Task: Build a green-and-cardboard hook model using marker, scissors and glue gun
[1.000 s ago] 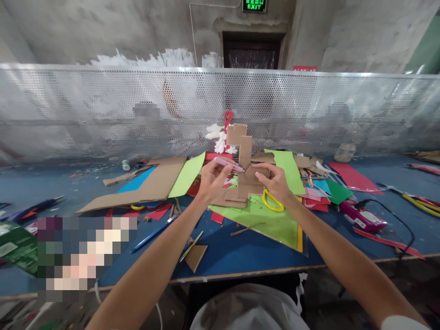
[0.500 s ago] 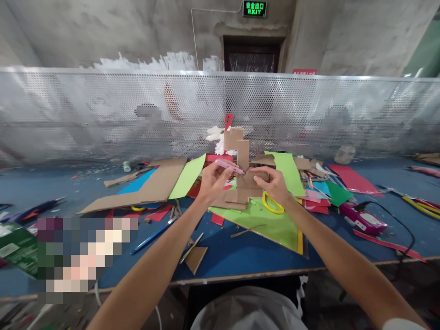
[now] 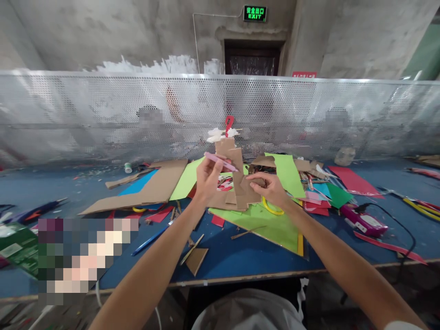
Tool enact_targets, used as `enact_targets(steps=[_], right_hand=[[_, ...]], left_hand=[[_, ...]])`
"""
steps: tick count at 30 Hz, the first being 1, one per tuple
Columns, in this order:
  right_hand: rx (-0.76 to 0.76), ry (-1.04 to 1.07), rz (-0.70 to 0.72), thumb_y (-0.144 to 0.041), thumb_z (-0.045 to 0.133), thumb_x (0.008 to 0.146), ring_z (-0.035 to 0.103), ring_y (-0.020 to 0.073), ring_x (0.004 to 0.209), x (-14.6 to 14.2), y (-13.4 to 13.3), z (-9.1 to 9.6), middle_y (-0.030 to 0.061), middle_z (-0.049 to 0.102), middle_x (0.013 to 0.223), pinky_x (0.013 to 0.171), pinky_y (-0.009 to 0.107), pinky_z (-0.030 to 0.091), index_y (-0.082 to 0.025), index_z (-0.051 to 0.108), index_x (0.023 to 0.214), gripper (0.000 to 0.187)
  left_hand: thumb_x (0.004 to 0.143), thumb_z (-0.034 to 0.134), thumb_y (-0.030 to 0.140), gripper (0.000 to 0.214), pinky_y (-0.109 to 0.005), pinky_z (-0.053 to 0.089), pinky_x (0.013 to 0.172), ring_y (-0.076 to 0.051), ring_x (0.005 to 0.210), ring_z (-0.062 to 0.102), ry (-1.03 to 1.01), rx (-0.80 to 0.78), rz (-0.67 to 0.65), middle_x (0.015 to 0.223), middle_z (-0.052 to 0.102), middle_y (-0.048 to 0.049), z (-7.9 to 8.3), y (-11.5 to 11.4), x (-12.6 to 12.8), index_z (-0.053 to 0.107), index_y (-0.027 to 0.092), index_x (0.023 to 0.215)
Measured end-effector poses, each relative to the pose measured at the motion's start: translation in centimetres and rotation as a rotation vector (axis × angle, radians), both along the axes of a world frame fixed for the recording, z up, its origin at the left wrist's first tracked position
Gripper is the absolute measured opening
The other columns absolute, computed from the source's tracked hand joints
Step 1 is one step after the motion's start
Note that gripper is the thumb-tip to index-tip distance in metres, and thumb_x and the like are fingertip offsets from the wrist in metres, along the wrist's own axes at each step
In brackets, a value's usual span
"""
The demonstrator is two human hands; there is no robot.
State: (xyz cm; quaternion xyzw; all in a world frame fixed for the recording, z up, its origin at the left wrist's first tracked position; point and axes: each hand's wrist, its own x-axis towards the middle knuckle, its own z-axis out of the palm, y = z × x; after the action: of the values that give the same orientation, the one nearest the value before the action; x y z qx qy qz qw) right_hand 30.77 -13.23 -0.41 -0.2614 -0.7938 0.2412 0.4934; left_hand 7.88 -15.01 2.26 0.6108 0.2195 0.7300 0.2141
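Note:
My left hand (image 3: 207, 179) is closed round a pink knife-like cutter (image 3: 220, 161), whose tip points right at a stepped piece of brown cardboard (image 3: 240, 183). That cardboard stands tilted above a green sheet (image 3: 271, 224). My right hand (image 3: 271, 189) pinches the cardboard's lower right part with closed fingers. Yellow-handled scissors (image 3: 271, 207) lie on the green sheet just under my right wrist.
The blue table (image 3: 240, 254) is littered with coloured paper, a large brown cardboard sheet (image 3: 151, 188), a blue pen (image 3: 151, 236), a small cardboard scrap (image 3: 196, 259) and a pink glue gun (image 3: 364, 221) with a black cord. A perforated metal screen (image 3: 103, 110) runs along the back.
The left hand has lifted the pink cutter slightly up and left. The cardboard has tipped and sunk lower, with the right hand following it down.

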Motion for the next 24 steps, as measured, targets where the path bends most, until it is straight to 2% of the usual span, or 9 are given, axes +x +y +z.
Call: enact_targets(steps=[2,4,7,9,10,13,16,21,24], right_hand=[[-0.020,0.040,-0.034,-0.033,0.068,0.086,0.058,0.0178,0.072,0.0,0.1,0.0,0.0039,0.071,0.093,0.065,0.032,0.046,-0.024,0.074,0.104,0.021],[-0.067,0.114,-0.050,-0.035,0.071,0.084,0.059,0.0187,0.075,0.1,0.3,0.0,0.0039,0.068,0.097,0.065,0.032,0.046,-0.025,0.067,0.114,0.031],[-0.182,0.196,-0.031,-0.035,0.073,0.082,0.060,0.0206,0.079,0.2,0.7,0.0,0.0048,0.065,0.102,0.067,0.033,0.048,-0.026,0.056,0.122,0.044],[-0.256,0.198,-0.028,-0.037,0.071,0.083,0.061,0.0218,0.082,0.3,0.9,0.0,0.0047,0.063,0.100,0.070,0.035,0.049,-0.026,0.054,0.118,0.040],[-0.287,0.195,-0.029,-0.038,0.069,0.083,0.061,0.0223,0.083,0.3,1.0,-0.1,0.0044,0.063,0.099,0.072,0.035,0.050,-0.025,0.054,0.116,0.038],[-0.336,0.205,-0.029,-0.040,0.067,0.084,0.062,0.0227,0.088,0.5,1.2,-0.2,0.0034,0.063,0.099,0.077,0.036,0.051,-0.026,0.053,0.112,0.034],[-0.368,0.212,-0.034,-0.042,0.065,0.085,0.061,0.0222,0.090,0.6,1.4,-0.4,0.0031,0.063,0.101,0.075,0.034,0.052,-0.026,0.053,0.112,0.033],[-0.408,0.223,-0.044,-0.048,0.064,0.088,0.058,0.0203,0.082,0.6,1.6,-0.5,0.0007,0.060,0.091,0.068,0.032,0.050,-0.026,0.052,0.110,0.033],[-0.426,0.233,-0.072,-0.049,0.064,0.087,0.057,0.0201,0.080,0.5,1.8,-0.6,0.0006,0.059,0.090,0.066,0.031,0.050,-0.027,0.052,0.108,0.033]], left_hand=[[0.097,0.063,0.054,0.034,-0.025,0.052,0.061,-0.013,0.062,0.063,0.001,-0.051,0.100,0.076,0.069,-0.0022,0.3,0.6,-1.2,0.066,0.020,0.096],[0.098,0.058,0.053,0.032,-0.025,0.047,0.057,-0.013,0.054,0.057,0.157,-0.164,0.244,0.067,0.063,0.0008,0.3,1.3,-2.6,0.063,0.021,0.095],[0.094,0.062,0.039,0.020,-0.029,0.048,0.067,-0.021,0.068,0.067,0.778,-0.423,0.534,0.073,0.069,-0.0043,-0.5,2.6,-4.3,0.065,0.019,0.094],[0.095,0.057,0.033,0.020,-0.034,0.050,0.078,-0.029,0.087,0.073,1.166,-0.557,0.687,0.091,0.076,-0.0127,-1.6,3.2,-4.8,0.069,0.017,0.098],[0.096,0.054,0.032,0.023,-0.036,0.050,0.082,-0.032,0.093,0.073,1.279,-0.611,0.731,0.099,0.077,-0.0161,-2.2,3.5,-4.8,0.070,0.017,0.102],[0.094,0.054,0.032,0.030,-0.040,0.051,0.088,-0.036,0.103,0.072,1.405,-0.691,0.764,0.111,0.076,-0.0220,-3.7,4.0,-4.7,0.072,0.014,0.111],[0.092,0.055,0.030,0.034,-0.041,0.052,0.092,-0.036,0.111,0.070,1.469,-0.728,0.774,0.117,0.075,-0.0223,-4.4,4.3,-4.6,0.071,0.012,0.116],[0.086,0.059,0.027,0.033,-0.045,0.054,0.090,-0.038,0.108,0.071,1.461,-0.792,0.755,0.116,0.075,-0.0230,-4.4,4.4,-4.7,0.072,0.013,0.113],[0.092,0.054,0.032,0.034,-0.047,0.053,0.091,-0.038,0.109,0.070,1.400,-0.736,0.747,0.116,0.074,-0.0231,-3.9,4.2,-4.5,0.070,0.013,0.114]])
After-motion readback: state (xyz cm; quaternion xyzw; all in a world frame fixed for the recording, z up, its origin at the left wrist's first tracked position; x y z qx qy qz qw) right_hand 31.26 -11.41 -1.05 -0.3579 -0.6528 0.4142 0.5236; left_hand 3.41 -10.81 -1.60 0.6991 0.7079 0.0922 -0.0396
